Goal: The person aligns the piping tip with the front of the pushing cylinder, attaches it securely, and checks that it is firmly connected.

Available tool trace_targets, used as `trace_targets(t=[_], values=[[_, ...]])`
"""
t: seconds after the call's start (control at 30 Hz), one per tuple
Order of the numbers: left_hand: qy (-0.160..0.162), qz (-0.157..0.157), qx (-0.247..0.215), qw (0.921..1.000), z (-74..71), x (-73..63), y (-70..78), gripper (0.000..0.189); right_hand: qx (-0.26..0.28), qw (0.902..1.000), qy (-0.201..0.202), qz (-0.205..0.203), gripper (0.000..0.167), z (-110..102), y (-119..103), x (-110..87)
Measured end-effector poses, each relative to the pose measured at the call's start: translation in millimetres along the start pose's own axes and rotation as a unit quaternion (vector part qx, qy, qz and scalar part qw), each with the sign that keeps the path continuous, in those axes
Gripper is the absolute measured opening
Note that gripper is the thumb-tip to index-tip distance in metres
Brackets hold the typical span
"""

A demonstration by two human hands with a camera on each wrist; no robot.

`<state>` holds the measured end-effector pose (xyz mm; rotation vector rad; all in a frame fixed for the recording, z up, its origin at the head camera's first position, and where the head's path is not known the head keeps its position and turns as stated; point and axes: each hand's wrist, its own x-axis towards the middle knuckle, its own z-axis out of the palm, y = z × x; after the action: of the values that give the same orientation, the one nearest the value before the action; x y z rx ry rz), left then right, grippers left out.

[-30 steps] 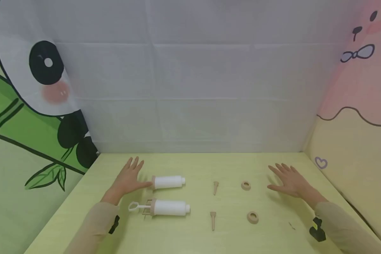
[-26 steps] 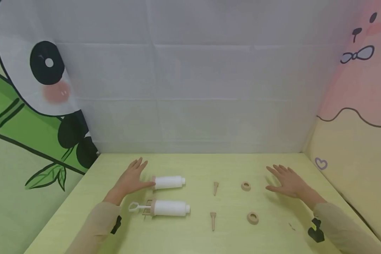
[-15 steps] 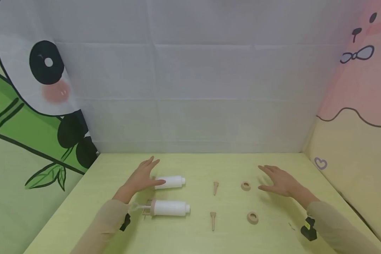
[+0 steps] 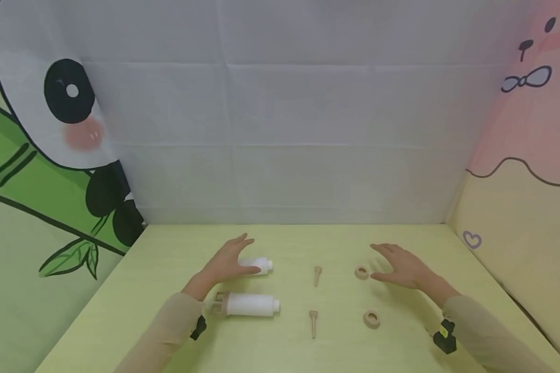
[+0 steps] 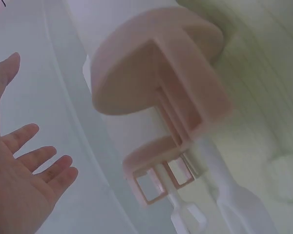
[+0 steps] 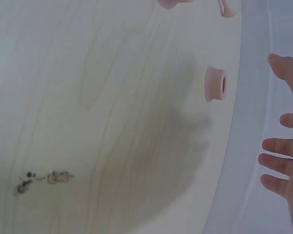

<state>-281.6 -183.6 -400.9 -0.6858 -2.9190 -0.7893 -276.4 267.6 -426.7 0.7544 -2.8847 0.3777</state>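
Note:
My left hand, fingers straight and spread, hovers over the far white syringe-like cylinder and hides its left end. A second white cylinder lies nearer, with a beige collar; the forearm and sleeve partly cover its plunger handle. In the left wrist view that beige collar looms large, white plunger handles pointing downward. My right hand is held open with nothing in it, thumb tip close beside the far beige ring. That ring also shows in the right wrist view, apart from the fingers.
Two beige tapered pegs lie mid-table between cylinders and rings. A second beige ring lies nearer me. A dark mark stains the pale yellow tabletop. A white cloth hangs along the back, with printed side panels.
My left hand has moved right, from beside the far cylinder to over it. The right hand has moved left toward the far ring. The objects have stayed put.

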Motion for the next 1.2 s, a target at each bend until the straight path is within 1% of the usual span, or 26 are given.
trace_targets(t=[0.17, 0.4, 0.67, 0.93, 1.03, 1.2], values=[[0.004, 0.019, 0.003, 0.9998, 4.9, 3.3, 11.3, 0.079, 0.010, 0.9999, -0.004, 0.003, 0.076, 3.4, -6.0, 1.9], [-0.009, 0.015, -0.036, 0.9992, 12.5, 8.9, 21.8, 0.075, 0.025, 0.9997, -0.005, 0.007, 0.073, 6.3, -14.1, 2.8], [-0.012, 0.034, -0.065, 0.9973, 23.0, 15.9, 31.6, 0.071, 0.045, 0.9989, -0.007, 0.007, 0.074, 13.6, -19.0, 4.8], [-0.029, 0.025, -0.086, 0.9956, 32.0, 21.4, 41.7, 0.069, 0.076, 0.9970, -0.012, 0.010, 0.073, 20.7, -23.6, 6.1], [-0.030, 0.022, -0.098, 0.9944, 33.8, 23.1, 46.7, 0.068, 0.083, 0.9964, -0.012, 0.008, 0.073, 23.7, -23.8, 7.1], [-0.036, 0.021, -0.097, 0.9943, 39.1, 27.2, 52.7, 0.067, 0.084, 0.9964, -0.012, 0.000, 0.073, 27.7, -22.6, 8.6]])
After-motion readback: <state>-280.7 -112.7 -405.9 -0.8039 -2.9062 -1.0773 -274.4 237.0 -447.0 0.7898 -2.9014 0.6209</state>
